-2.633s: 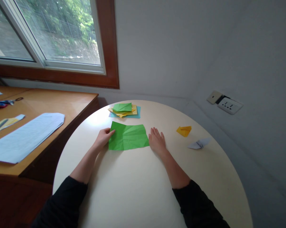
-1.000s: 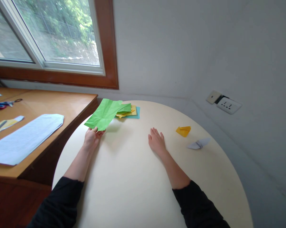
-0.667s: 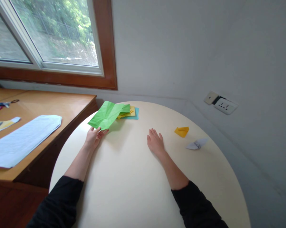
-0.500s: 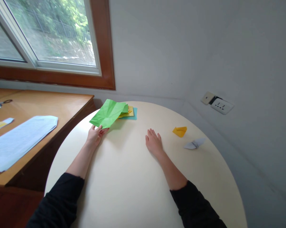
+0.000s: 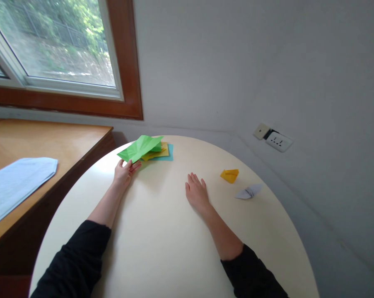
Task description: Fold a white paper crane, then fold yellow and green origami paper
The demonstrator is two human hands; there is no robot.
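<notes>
A creased sheet of green paper (image 5: 139,147) is pinched at its near edge by my left hand (image 5: 124,172), thumb on top. The sheet tilts over a small pile of coloured papers, where yellow paper (image 5: 164,150) and blue paper (image 5: 171,153) show from beneath. My right hand (image 5: 197,192) lies palm down on the white table (image 5: 162,240), fingers stretched out, holding nothing. To its right are a folded orange paper piece (image 5: 229,176) and, nearer the table's edge, a folded white paper piece (image 5: 248,192) with pointed ends.
On the left a wooden desk (image 5: 81,134) carries a stack of white paper sheets (image 5: 22,178). Behind the round table stands a grey-white wall with a socket (image 5: 278,141). A window with a brown frame (image 5: 124,58) is at the upper left.
The green paper has tipped flatter and lower in my left hand, over the pile. My right hand stays flat on the table. The view has turned slightly right.
</notes>
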